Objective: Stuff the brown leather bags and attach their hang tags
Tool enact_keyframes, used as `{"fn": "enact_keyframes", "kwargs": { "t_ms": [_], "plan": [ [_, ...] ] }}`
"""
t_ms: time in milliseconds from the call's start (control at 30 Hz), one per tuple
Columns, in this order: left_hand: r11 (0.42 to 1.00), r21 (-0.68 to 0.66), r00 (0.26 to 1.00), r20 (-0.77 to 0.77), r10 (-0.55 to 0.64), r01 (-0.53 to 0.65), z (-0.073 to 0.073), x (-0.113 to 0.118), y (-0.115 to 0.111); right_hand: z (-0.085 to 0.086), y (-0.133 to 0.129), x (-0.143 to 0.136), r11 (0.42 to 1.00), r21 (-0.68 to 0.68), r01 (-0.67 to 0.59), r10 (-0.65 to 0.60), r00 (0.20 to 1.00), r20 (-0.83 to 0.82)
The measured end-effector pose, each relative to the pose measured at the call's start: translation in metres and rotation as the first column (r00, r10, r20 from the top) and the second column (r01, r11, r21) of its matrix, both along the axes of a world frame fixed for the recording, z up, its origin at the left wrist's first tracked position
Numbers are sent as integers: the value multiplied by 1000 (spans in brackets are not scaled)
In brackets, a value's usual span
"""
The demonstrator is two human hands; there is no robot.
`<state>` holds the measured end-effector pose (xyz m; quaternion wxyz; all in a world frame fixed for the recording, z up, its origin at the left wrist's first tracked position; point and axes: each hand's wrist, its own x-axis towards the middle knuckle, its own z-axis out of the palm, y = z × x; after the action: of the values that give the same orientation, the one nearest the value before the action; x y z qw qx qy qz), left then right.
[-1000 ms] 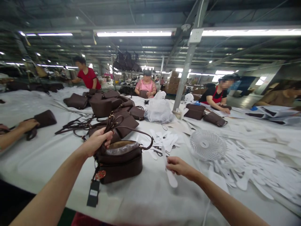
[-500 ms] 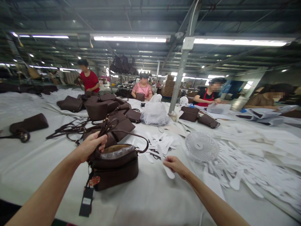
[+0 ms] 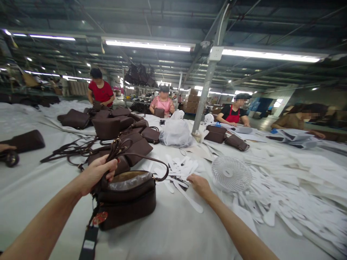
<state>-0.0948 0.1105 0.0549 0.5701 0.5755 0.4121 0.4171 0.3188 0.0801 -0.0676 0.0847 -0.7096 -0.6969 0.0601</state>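
Note:
In my left hand (image 3: 98, 174) the dark brown strap (image 3: 159, 161) of a handbag is gripped above the bag's left end. The handbag (image 3: 130, 209) stands upright on the table, its top open on a tan lining and clear plastic. From its left side hang a red round tag (image 3: 99, 218) and a black tag (image 3: 89, 241). My right hand (image 3: 200, 186) is to the right of the bag, fingers drawn together at the edge of a pile of white strips (image 3: 180, 164); whatever they pinch is hidden. One long white strip (image 3: 193, 205) lies just below that hand.
Behind my left hand lies a heap of brown bags (image 3: 107, 128). A white fan (image 3: 231, 174) stands right of my right hand, beside many white cut pieces (image 3: 287, 195). A metal post (image 3: 204, 97) and a white plastic bag (image 3: 176, 133) are farther back. Several co-workers surround the table.
The long white strip has left my right hand and lies on the table. That hand has moved slightly to the pile's edge. My left hand still grips the strap. A co-worker's hand appears at far left.

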Motion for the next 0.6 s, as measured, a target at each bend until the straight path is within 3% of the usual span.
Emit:
{"fn": "enact_keyframes", "kwargs": {
  "t_ms": [133, 233, 333, 467, 600],
  "plan": [
    [1000, -13, 1000, 7, 8, -8, -1, 0, 0, -5, 9, -37, 977, -56, -208, 209, 978, 25],
    [1000, -17, 1000, 12, 8, -8, 0, 0, -1, -20, 9, -73, 975, -65, -215, 218, 975, 43],
    [1000, -12, 1000, 16, 5, -4, 2, 1, -2, -26, 9, -91, 985, -60, -162, 163, 986, 19],
    [1000, -12, 1000, 23, 11, -11, 3, 1, -4, -14, 1, -73, 991, -86, -104, 93, 988, -124],
    [1000, -18, 999, 51, 9, -8, 2, 0, -4, -2, -34, -34, 965, -234, -116, 31, 941, -338]
  ]
}}
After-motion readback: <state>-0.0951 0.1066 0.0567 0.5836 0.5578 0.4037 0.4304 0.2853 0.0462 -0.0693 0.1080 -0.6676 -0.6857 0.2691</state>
